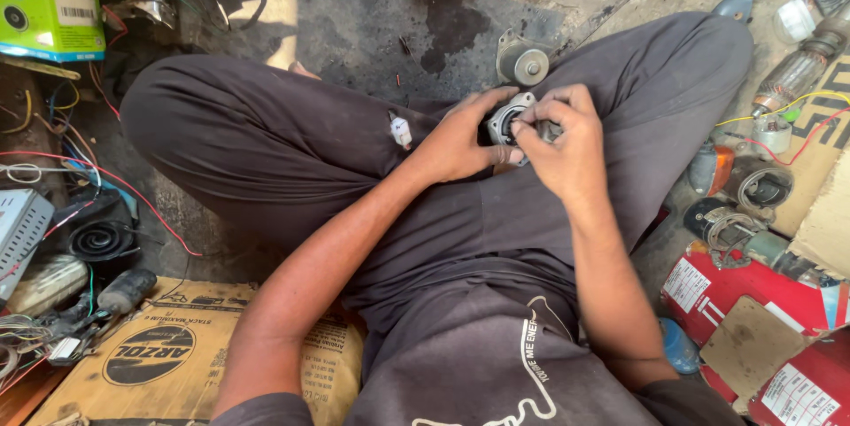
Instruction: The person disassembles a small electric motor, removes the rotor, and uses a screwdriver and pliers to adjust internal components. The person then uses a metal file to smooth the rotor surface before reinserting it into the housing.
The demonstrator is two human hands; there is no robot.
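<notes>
A green box sits top left, a flattened brown carton lower left, red labelled packages lower right. Above the lap, the left hand cups a round metal motor part, fingers clamped around it; the right hand pinches its rim from the right.

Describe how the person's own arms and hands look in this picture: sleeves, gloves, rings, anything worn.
Both forearms are bare down to the wrists; no sleeve reaches them. The left hand and right hand wear no gloves, and no ring, watch or band shows. At the picture's bottom edge, dark grey short sleeves start, matching the dark grey shirt with its white printed line.
</notes>
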